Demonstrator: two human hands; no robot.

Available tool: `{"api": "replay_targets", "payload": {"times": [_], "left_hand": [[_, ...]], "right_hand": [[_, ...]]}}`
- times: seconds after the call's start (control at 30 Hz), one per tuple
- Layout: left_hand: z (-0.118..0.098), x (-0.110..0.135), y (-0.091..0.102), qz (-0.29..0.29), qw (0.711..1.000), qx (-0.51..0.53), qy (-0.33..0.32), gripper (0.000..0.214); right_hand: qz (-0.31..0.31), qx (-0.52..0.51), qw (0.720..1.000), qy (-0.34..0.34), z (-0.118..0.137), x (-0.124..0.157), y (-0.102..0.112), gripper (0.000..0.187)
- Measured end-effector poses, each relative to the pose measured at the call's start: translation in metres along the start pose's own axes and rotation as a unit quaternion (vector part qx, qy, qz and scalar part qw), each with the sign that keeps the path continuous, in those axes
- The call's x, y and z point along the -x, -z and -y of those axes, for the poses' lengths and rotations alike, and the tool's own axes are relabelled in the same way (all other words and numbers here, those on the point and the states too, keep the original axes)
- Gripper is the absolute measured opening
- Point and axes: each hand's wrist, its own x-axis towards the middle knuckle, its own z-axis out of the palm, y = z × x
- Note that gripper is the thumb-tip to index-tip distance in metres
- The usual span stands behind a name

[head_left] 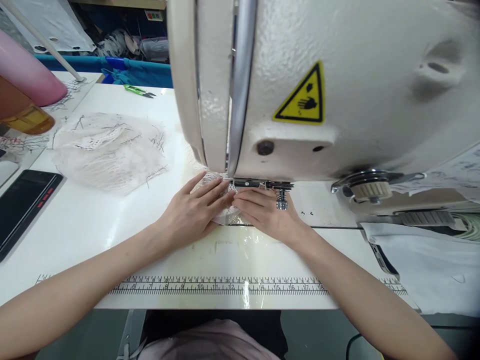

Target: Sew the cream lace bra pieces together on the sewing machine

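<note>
A piece of white lace fabric lies under the head of a sewing machine. My left hand rests on the lace from the left, fingers stretched out and lying flat. From the right, my right hand has its fingers pressed together on the lace edge, close to the fingertips of the other hand. Its thumb is hidden. Just above the right fingers sits a dark metal attachment with a spring screw. The needle area is mostly covered by the machine and my fingers.
A heap of sheer white fabric with loose threads lies left. Green thread snips are behind it. A black phone and a pink thread cone stand at far left. A printed ruler runs along the front edge; white cloth lies right.
</note>
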Motion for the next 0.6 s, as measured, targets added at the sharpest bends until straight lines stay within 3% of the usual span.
{"api": "replay_targets", "payload": {"times": [0.4, 0.6], "left_hand": [[-0.0026, -0.0037, -0.0012, -0.003, 0.999, -0.032, 0.014, 0.043], [0.0013, 0.0018, -0.004, -0.049, 0.996, -0.048, -0.062, 0.038]], "right_hand": [[0.013, 0.001, 0.999, -0.035, -0.002, -0.003, 0.0046, 0.016], [0.016, -0.006, 1.0, 0.017, -0.0046, -0.0029, -0.0014, 0.015]]}}
